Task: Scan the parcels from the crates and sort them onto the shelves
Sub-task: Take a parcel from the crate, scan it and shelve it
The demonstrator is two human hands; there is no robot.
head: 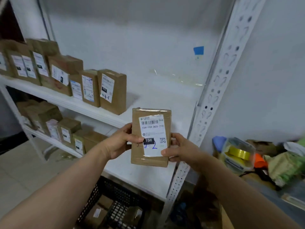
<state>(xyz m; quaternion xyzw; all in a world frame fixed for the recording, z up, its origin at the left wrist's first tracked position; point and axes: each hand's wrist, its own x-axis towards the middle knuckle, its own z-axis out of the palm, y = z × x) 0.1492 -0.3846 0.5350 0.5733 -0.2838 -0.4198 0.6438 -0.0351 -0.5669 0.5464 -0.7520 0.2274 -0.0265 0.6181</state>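
Note:
I hold a small brown cardboard parcel (151,128) upright in front of the white shelf (148,96). Its white label shows a barcode, "15H-159 A03-210" and a blue handwritten mark. My left hand (122,141) grips its left edge, thumb on the label. On the right edge, my right hand (178,149) grips it with the thumb on the label's lower corner. A black plastic crate (105,192) with more parcels stands below my arms.
A row of labelled brown parcels (112,90) stands on the left part of the same shelf, with bare white board to their right. More parcels fill the lower shelf (66,131). A perforated white upright (219,83) rises at right. A clear box with yellow tape (237,152) sits beyond it.

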